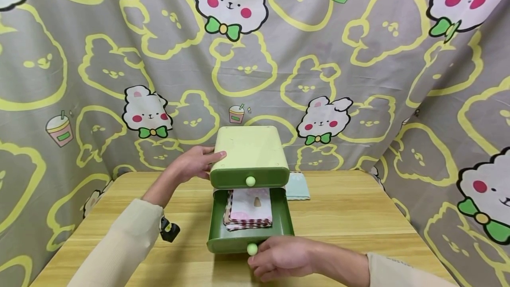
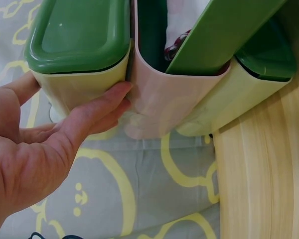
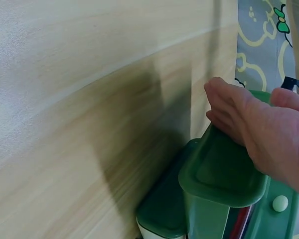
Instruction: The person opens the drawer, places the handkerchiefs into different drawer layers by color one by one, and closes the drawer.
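Note:
A small drawer unit with a pale yellow top (image 1: pixel 251 145) stands on the table. Its middle green drawer (image 1: pixel 229 246) is pulled out, with folded patterned cloths (image 1: pixel 251 207) lying inside. My left hand (image 1: pixel 195 163) rests on the unit's upper left corner, thumb on top; in the left wrist view its straight fingers (image 2: pixel 97 107) lie along the yellow side. At the front of the pulled-out drawer, my right hand (image 1: pixel 284 258) is beside the round light green knob (image 1: pixel 252 249). The right wrist view shows this hand's extended fingers (image 3: pixel 226 102) against the drawer front (image 3: pixel 224 169).
The top drawer (image 1: pixel 231 178) is closed, and another green drawer front (image 3: pixel 164 214) sits below the pulled-out one. A light blue folded cloth (image 1: pixel 298 187) lies on the wooden table (image 1: pixel 338 220) behind the unit's right side. A patterned curtain (image 1: pixel 247 74) hangs behind.

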The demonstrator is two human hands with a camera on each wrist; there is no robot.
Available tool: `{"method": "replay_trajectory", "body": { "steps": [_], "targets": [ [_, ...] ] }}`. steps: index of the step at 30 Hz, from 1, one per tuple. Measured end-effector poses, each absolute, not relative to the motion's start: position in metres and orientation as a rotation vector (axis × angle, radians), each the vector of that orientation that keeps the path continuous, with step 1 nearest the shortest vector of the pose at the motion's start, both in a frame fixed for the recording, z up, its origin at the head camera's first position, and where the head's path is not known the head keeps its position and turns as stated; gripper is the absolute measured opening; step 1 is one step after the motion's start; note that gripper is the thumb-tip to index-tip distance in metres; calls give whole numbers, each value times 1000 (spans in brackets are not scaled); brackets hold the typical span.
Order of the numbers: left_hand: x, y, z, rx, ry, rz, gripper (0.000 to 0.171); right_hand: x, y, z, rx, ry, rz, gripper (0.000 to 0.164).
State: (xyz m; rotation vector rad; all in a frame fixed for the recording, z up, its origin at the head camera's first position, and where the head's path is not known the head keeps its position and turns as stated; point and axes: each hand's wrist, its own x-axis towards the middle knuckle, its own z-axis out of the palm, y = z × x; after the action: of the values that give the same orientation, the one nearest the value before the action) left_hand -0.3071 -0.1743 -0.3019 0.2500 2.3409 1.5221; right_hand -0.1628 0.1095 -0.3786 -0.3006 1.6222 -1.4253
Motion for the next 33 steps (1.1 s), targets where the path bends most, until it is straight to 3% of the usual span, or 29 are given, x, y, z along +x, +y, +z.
{"method": "replay_trajectory", "body": {
  "steps": [14,33],
  "targets": [
    [-308,-176,-302,264,2375,1473,77,-166,104,-375,-180,1714,-1655,36],
    [-307,-173,-296,247,2406,1433,71,-197,89,-382,-53,1741,-1832,34]
  ]
}}
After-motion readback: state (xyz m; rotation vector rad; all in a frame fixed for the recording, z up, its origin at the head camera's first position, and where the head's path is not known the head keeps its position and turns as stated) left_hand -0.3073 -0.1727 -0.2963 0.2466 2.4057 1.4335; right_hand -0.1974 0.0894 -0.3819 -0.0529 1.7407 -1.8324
